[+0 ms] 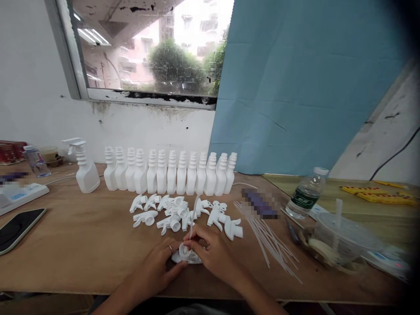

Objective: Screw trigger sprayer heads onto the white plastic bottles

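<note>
My left hand (160,262), a ring on one finger, is closed around a white trigger spray head (184,251) near the table's front edge. The head lies with its round collar facing up. Between the fingertips of my right hand (213,253) is a thin translucent dip tube (193,222), standing nearly upright over the collar. Fingers hide its lower end, so I cannot tell how far inside it sits. Just beyond my hands lie several loose trigger spray heads (173,211). To the right, more dip tubes (271,238) are spread in a loose bundle.
A row of white bottles (172,179) without tops stands along the wall. Left of it is a spray bottle (88,177) with its head on. A phone (21,228) lies far left. At right are a water bottle (303,199) and a lidded plastic bowl (348,236).
</note>
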Available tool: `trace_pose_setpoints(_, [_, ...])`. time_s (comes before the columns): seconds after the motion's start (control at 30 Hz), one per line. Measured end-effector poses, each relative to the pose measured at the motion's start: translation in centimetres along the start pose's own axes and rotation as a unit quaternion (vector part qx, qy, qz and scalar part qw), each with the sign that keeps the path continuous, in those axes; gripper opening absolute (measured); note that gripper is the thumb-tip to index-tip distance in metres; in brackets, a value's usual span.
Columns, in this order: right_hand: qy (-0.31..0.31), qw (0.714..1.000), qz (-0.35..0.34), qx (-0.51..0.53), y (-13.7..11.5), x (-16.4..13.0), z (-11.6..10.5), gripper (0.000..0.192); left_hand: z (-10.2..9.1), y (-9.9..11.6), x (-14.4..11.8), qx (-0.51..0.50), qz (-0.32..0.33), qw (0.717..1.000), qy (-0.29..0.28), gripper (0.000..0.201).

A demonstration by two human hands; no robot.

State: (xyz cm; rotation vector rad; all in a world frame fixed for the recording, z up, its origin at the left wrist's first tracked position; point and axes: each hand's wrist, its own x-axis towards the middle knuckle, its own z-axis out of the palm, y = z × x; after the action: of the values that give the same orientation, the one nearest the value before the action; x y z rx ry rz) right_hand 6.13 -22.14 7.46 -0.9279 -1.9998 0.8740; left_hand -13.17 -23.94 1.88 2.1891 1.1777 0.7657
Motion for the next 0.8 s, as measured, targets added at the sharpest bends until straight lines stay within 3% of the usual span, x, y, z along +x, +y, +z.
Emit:
trace_pose_setpoints(0.17, [-0.052,0.99,-0.041,-0.126,-0.5,0.1,-0.8,0.012,0.0,0.1,0.1,0.004,-0.005,1.0,0.0,0.02])
trace_pose_setpoints(0.33, [-0.069,0.984,-0.032,-0.159,-0.2,0.7,-0.7,0.014,-0.2,0.3,0.2,-0.004,-0.007,1.0,-0.002,0.023])
trace_pose_setpoints(0.67, [-0.098,0.98,-0.077,-0.152,0.5,1.4,0.3,0.024,-0.3,0.1,0.3,-0.052,0.001,0.999,-0.006,0.029])
trace_pose_setpoints(0.73, [-0.087,0.987,-0.078,-0.114,0.9,0.9,0.3,0.02,-0.3,0.0,0.3,-0.068,-0.005,0.998,0.002,0.028])
trace_pose_setpoints(0.8, [-0.062,0.994,-0.066,-0.062,1.3,0.3,0.3,0.002,-0.4,0.1,0.3,-0.098,-0.021,0.995,0.009,0.029])
